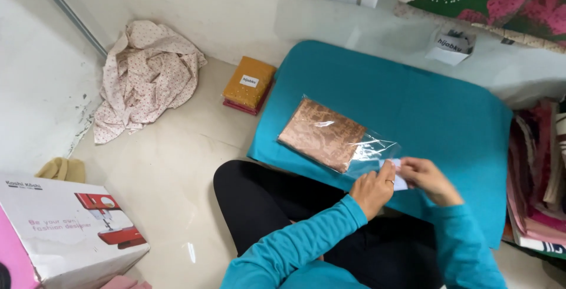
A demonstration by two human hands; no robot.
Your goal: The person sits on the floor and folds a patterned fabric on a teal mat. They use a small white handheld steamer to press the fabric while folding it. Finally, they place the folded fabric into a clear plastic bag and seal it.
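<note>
A folded copper-brown cloth (321,132) lies inside a clear plastic bag (368,150) on a teal mat (436,112). Both my hands are at the bag's open end, near my knees. My left hand (372,190), with a ring on one finger, pinches the bag's flap. My right hand (427,180) holds a small white slip (398,181) at the same edge. Teal sleeves cover both my arms, and I sit cross-legged in black trousers.
A crumpled dotted cloth (147,76) lies by the wall at the left. Packed folded fabrics, mustard on top (249,84), sit beside the mat. A white sewing-machine box (65,230) stands at the lower left. Stacked fabrics (539,177) line the right edge.
</note>
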